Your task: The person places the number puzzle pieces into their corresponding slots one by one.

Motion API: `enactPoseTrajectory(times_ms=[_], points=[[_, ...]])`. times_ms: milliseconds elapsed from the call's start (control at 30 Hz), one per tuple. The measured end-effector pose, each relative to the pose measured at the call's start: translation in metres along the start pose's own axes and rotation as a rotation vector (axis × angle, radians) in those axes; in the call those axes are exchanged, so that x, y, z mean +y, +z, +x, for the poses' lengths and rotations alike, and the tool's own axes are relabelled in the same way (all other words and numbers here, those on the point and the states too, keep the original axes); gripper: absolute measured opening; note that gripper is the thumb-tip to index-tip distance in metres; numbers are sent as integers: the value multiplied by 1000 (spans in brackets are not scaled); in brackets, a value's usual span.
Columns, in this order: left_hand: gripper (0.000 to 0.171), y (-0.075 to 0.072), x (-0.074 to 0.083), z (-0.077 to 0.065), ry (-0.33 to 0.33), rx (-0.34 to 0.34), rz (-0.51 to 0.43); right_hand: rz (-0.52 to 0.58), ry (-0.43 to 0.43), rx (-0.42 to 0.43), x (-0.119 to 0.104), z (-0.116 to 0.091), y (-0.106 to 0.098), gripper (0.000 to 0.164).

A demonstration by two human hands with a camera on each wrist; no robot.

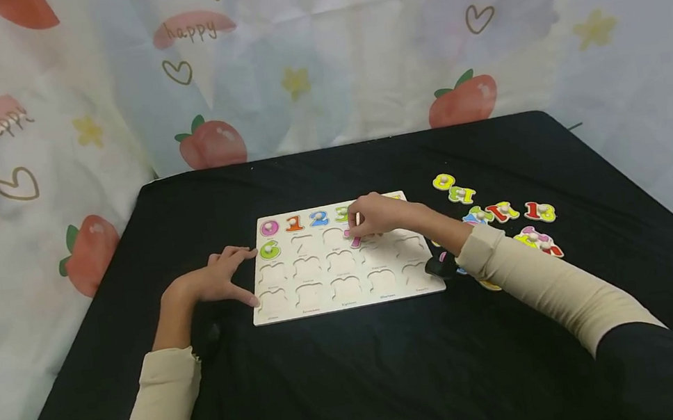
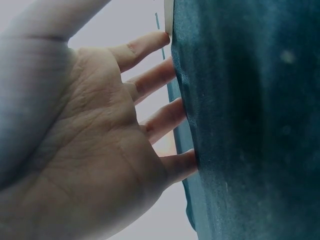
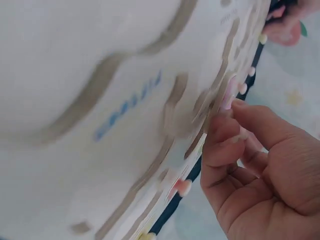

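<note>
A white number puzzle board point(image 1: 330, 312) lies on the black cloth, its top row partly filled with coloured numbers and a green 6 point(image 1: 268, 250) below at the left. My right hand point(image 1: 377, 213) pinches a pink 7 piece point(image 1: 353, 239) above the second row. In the right wrist view, thumb and finger of the right hand point(image 3: 270, 170) grip the pink piece point(image 3: 229, 92) close over the board. My left hand point(image 1: 212, 279) touches the board's left edge with spread fingers. In the left wrist view the palm of the left hand point(image 2: 100, 135) holds nothing.
Loose number pieces lie to the right of the board, among them a red 13 point(image 1: 540, 211), a red 11 point(image 1: 503, 211) and a yellow piece point(image 1: 443, 181). My right forearm hides some of them. A patterned curtain point(image 1: 323, 50) hangs behind the table.
</note>
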State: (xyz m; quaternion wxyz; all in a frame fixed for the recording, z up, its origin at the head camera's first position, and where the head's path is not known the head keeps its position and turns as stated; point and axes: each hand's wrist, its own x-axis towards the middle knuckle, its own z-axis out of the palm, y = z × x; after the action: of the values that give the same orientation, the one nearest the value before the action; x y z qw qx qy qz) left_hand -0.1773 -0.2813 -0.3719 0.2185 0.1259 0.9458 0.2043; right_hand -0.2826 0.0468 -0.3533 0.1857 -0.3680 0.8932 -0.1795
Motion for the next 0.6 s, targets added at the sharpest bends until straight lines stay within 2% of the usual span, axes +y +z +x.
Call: enactPoseTrajectory(times_ms=[133,333,600], points=[[107,0,0,-2,-2,5,-3,44,-56,-1,-10,7,6,13],[106,0,-1,-1,6,4,-9,62,-102,56,-26,20,16,17],[107,-1,0,-1,7,-1,-14,51,-65,44,-39,36,22,17]])
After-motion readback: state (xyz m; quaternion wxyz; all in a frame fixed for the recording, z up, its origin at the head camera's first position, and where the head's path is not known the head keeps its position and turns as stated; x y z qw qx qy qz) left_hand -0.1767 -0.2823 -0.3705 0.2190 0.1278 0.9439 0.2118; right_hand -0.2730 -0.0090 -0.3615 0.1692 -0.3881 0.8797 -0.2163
